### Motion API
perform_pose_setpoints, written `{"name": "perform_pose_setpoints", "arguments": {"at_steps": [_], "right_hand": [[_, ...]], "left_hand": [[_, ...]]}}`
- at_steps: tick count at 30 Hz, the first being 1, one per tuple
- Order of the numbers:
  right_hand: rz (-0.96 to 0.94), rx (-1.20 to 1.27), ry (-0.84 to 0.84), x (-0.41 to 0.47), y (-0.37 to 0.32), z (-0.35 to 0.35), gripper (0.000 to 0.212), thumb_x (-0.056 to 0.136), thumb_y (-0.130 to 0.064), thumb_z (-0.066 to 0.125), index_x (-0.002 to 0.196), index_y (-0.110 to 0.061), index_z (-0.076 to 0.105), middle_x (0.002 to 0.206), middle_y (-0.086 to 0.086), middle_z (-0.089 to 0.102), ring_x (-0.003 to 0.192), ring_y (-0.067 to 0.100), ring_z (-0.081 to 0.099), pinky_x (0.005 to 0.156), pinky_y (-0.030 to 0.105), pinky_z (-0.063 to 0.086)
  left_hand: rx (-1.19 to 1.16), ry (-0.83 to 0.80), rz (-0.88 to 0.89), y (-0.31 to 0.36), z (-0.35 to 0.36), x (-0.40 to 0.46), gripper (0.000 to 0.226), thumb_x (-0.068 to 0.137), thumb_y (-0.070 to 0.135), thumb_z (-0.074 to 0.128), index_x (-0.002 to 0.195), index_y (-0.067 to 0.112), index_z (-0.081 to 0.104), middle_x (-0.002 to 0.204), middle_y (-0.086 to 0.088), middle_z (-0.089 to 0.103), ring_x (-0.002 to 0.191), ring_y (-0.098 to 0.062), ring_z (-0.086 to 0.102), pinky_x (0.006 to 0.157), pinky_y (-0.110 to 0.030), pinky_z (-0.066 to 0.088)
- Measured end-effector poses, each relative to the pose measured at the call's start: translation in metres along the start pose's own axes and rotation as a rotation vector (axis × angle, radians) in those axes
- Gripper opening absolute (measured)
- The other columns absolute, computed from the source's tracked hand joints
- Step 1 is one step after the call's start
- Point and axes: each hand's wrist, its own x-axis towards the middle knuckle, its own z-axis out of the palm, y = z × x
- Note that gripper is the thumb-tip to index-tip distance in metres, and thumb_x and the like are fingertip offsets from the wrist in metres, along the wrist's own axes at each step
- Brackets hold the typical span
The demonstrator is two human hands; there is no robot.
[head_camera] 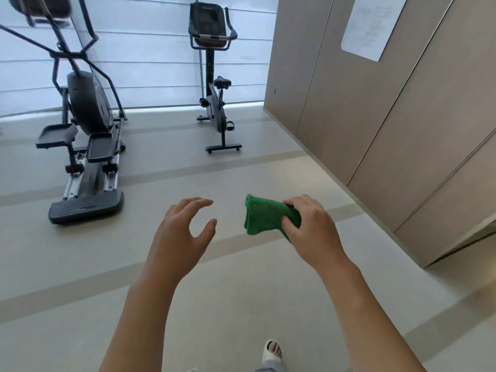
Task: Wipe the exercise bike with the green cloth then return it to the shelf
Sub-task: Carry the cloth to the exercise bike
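Right hand (308, 224) grips the folded green cloth (264, 216); left hand (182, 232) hangs spread, empty. Exercise bike (214, 84) stands well ahead across the floor (80, 264), seemingly end-on, slightly nearer the left hand.

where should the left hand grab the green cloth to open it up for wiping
Take the free folded end of the green cloth, coming in from the left. The right hand grips its right end, so the bunched left end sticks out bare toward the open left hand. Pinch the top corner with thumb and fingers.
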Motion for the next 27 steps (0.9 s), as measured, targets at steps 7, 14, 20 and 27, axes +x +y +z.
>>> {"name": "perform_pose_setpoints", "arguments": {"at_steps": [7,14,20,27], "right_hand": [[-0.034,0.052,0.002,0.095,0.058,0.004,0.024,0.095,-0.023,0.065,0.119,-0.024,0.068,0.106,-0.011,0.064,0.095,0.014,0.056,0.087,0.043,0.052],[-0.012,0.103,0.027,0.184,0.131,-0.001,0.022,0.095,-0.023,0.065,0.117,-0.023,0.069,0.104,-0.009,0.065,0.094,0.015,0.056,0.085,0.041,0.051],[-0.001,0.141,0.003,0.237,0.171,0.012,0.023,0.095,-0.024,0.066,0.117,-0.024,0.069,0.105,-0.01,0.065,0.095,0.015,0.057,0.085,0.043,0.053],[0.013,0.192,0.007,0.296,0.182,0.042,0.017,0.098,-0.028,0.066,0.114,-0.025,0.068,0.101,-0.013,0.062,0.093,0.013,0.056,0.085,0.041,0.052]], "left_hand": [[0.05,0.035,-0.002,0.012,0.044,0.092,0.036,0.094,0.029,0.072,0.129,0.028,0.067,0.129,0.017,0.062,0.124,-0.006,0.054,0.103,-0.024,0.039],[0.091,0.004,0.016,0.038,0.104,0.19,0.036,0.094,0.031,0.071,0.13,0.031,0.066,0.131,0.016,0.062,0.126,-0.008,0.054,0.105,-0.027,0.039],[0.125,-0.029,-0.003,0.039,0.14,0.242,0.036,0.094,0.032,0.071,0.13,0.032,0.066,0.13,0.017,0.062,0.125,-0.007,0.055,0.104,-0.027,0.04],[0.123,-0.035,-0.016,0.01,0.15,0.302,0.035,0.095,0.034,0.069,0.13,0.033,0.065,0.131,0.016,0.062,0.127,-0.009,0.055,0.107,-0.033,0.044]]}}
